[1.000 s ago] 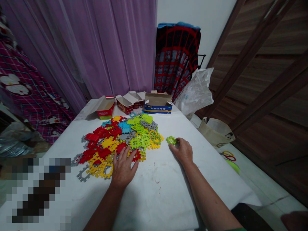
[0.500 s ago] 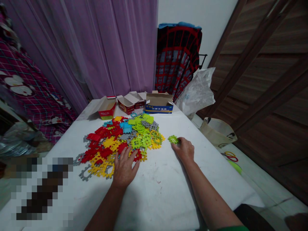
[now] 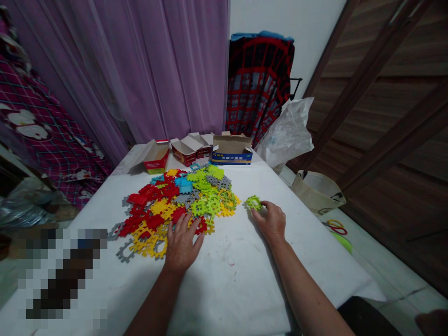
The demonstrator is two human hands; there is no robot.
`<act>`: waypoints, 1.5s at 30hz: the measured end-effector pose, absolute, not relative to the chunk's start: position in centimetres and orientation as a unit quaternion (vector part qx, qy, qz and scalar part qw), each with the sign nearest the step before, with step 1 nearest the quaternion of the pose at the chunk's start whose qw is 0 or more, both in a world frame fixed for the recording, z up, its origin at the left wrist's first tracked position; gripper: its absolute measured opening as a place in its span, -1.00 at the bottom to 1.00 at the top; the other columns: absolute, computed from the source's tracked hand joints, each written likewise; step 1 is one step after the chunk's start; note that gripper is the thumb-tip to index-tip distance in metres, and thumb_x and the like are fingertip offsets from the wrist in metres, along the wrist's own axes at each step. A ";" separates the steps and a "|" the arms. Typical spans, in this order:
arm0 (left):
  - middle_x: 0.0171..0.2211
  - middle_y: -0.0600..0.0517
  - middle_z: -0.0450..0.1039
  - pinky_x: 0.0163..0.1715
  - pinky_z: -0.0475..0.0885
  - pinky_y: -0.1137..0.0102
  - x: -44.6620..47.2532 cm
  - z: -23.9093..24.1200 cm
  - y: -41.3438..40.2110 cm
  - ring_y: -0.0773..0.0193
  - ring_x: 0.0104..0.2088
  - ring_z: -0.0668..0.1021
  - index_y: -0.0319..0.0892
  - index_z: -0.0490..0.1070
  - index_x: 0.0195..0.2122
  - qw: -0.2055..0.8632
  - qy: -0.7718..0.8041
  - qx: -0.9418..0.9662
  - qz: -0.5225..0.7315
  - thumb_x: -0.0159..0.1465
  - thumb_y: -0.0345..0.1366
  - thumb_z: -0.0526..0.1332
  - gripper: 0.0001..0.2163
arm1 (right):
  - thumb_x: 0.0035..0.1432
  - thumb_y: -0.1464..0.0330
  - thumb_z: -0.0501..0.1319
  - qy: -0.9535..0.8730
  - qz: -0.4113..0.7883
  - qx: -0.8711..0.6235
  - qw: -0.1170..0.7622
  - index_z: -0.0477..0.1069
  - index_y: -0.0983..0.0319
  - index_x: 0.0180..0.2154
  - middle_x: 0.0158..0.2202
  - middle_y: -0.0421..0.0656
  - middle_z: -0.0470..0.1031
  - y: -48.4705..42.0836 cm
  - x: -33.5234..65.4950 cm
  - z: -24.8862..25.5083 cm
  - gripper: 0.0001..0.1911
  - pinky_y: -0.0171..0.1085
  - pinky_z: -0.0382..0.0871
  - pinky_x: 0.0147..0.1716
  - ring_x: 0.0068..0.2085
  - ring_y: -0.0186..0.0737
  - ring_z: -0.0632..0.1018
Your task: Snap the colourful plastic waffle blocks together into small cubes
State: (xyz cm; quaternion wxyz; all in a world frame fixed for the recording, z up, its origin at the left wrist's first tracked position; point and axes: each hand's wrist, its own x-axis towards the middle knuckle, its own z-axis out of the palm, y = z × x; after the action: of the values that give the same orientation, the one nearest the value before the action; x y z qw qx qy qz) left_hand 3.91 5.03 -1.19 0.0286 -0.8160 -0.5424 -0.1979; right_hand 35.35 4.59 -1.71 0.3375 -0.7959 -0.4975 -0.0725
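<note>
A heap of flat interlocking plastic building pieces (image 3: 163,207) in red, yellow, lime green, grey and blue lies on the white-covered table. My left hand (image 3: 181,245) rests palm down at the near right edge of the heap, fingers spread over red and yellow pieces, gripping none. To the right of the heap, my right hand (image 3: 273,221) has its thumb and index finger at the near right edge of a lime-green, square-framed building piece (image 3: 253,202) with an open middle. The piece is pinched there, slightly tilted, low over the table. My other right fingers are curled and partly hidden.
Open cardboard boxes stand along the back: a red one (image 3: 156,164), a dark red one (image 3: 185,157) and a blue one (image 3: 231,157). A clear plastic bag (image 3: 289,133) hangs at the back right corner. Beyond the right edge are a cloth bag (image 3: 317,193) and scissors (image 3: 336,227).
My right hand has shifted slightly right with the lime-green piece, which has turned so its open middle shows more. My left hand has stayed on the heap.
</note>
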 end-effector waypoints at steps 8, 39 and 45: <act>0.30 -0.08 0.30 0.31 0.06 -0.13 3.8 -1.3 5.0 -0.05 0.32 0.29 0.05 0.40 0.20 0.028 -0.540 -0.817 -0.200 0.34 -0.13 0.12 -0.60 | 0.11 0.15 0.25 -0.448 -0.058 -0.861 0.233 0.47 0.23 -0.06 -0.23 0.00 0.58 5.9 36.9 -0.9 -0.60 -0.16 0.20 -0.20 -0.15 0.00 0.50; 0.29 -0.09 0.32 0.26 0.14 -0.17 4.0 -1.2 5.0 -0.06 0.29 0.33 0.05 0.40 0.19 0.051 -0.541 -0.816 -0.197 0.35 -0.16 0.11 -0.62 | 0.18 0.25 0.18 -0.552 -0.087 -0.755 0.344 0.47 0.22 -0.17 -0.04 -0.01 0.55 7.2 34.8 -1.6 -0.77 -0.11 0.21 -0.06 0.00 -0.01 0.45; 0.29 -0.09 0.32 0.28 0.11 -0.16 4.2 -1.0 4.7 -0.05 0.31 0.31 0.04 0.39 0.20 0.049 -0.548 -0.812 -0.195 0.35 -0.17 0.11 -0.61 | 0.13 0.22 0.24 -0.707 -0.043 -0.629 0.320 0.45 0.19 -0.04 0.11 -0.03 0.49 8.0 31.6 -1.5 -0.64 -0.05 0.16 0.06 0.16 0.05 0.36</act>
State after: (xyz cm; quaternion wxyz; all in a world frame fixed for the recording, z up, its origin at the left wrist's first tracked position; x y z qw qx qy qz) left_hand 4.17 4.74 -1.04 0.0489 -0.8121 -0.5477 -0.1954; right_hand 31.59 8.01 -1.47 0.3198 -0.6290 -0.7073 -0.0430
